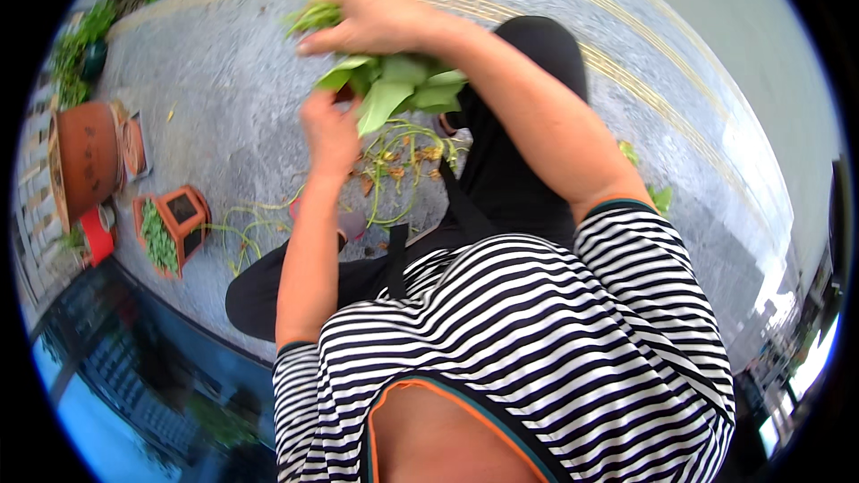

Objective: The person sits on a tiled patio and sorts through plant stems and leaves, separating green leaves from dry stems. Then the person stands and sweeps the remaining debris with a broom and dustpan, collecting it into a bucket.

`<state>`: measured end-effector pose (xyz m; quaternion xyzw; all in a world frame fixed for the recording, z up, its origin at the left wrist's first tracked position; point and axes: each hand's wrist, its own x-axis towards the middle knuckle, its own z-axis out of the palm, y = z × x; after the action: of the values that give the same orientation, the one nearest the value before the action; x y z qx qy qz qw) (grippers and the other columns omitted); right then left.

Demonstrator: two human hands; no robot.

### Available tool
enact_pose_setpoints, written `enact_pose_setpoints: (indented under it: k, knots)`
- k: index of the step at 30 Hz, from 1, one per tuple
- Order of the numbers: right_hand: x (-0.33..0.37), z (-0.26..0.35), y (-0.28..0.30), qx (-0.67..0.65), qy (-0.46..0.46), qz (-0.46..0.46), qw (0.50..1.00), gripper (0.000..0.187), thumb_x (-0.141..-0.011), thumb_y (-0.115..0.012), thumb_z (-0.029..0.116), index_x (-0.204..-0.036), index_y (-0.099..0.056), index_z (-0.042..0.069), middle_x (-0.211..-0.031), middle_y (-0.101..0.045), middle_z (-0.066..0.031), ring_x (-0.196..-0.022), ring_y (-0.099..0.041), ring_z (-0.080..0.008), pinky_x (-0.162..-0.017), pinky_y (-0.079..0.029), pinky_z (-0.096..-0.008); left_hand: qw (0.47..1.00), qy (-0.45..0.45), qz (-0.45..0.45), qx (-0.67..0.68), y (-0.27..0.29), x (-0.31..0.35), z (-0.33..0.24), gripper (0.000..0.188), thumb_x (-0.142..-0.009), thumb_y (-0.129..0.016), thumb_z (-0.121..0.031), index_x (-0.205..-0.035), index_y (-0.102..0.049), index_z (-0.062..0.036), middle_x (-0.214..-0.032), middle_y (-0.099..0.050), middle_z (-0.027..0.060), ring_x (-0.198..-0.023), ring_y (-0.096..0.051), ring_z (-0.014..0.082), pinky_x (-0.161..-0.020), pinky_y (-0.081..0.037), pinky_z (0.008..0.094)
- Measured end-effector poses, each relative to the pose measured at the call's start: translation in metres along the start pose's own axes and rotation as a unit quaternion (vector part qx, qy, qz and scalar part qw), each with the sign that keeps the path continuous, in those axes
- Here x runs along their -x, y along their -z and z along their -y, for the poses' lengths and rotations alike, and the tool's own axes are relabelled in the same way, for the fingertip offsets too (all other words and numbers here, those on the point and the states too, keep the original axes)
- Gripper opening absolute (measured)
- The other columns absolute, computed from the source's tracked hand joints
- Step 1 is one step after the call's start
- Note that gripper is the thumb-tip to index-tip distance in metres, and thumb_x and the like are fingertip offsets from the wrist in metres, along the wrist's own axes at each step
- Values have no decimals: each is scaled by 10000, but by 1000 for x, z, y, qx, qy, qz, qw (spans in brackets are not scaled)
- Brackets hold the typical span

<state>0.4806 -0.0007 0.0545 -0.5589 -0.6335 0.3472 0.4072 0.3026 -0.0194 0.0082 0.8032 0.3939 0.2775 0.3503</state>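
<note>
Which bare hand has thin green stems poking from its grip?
The right hand, higher in the picture; the left hand is lower, by broad green leaves.

I see room to pass over paving (224, 63), upper left; leafy bunch (392, 94) plugs upper centre, bent knee (548, 49) right of it, terracotta pot (89, 152) and brown planter (185, 210) crowd left side.

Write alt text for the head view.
A person's right hand holds a bunch of leafy greens, with the left hand close against it. Loose stems and brown scraps lie on the grey ground; terracotta pots stand at left.
</note>
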Motion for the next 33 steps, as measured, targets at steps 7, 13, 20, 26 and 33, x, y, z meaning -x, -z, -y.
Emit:
enact_pose_setpoints:
  k: [7,13,20,26,33]
  knots:
    - [15,7,34,-158,-3,-257,954,233,-769,-683,266,-825,-666,41,-682,-641,-89,-657,-608,-175,-639,-472,-324,996,59,61,-23,36,21,8,331,-784,-668,-65,-1093,-558,-16,-1083,-542,101,-973,-563,203,-768,-493,316]
    - [102,-38,161,-475,137,-549,675,168,-877,-637,172,-748,-600,71,-667,-546,43,-545,-460,-52,-482,-389,-237,938,104,192,-268,203,41,133,288,-818,-657,-128,-1072,-590,-9,-975,-602,71,-883,-571,175,-796,-460,285]
    - [438,-149,199,229,-286,-606,706,274,-755,-727,309,-807,-656,50,-672,-637,-49,-641,-616,-153,-582,-466,-328,807,577,93,80,194,73,90,311,-880,-595,-350,-993,-608,-61,-874,-645,65,-757,-616,198,-689,-521,344]
    - [625,-145,139,503,-564,-242,609,583,-665,-718,534,-1061,-584,127,-879,-636,-81,-805,-629,-280,-656,-492,-402,741,628,185,150,220,73,112,399,-928,-475,-411,-1003,-607,-42,-925,-661,129,-812,-642,265,-747,-537,386]
    - [661,-208,-18,208,-777,-188,564,951,-718,-547,713,-1417,-247,142,-1398,-290,-165,-1292,-281,-334,-1044,-221,-506,752,644,110,89,179,65,53,465,-922,-476,-421,-1027,-610,12,-943,-665,147,-785,-656,276,-715,-550,361]
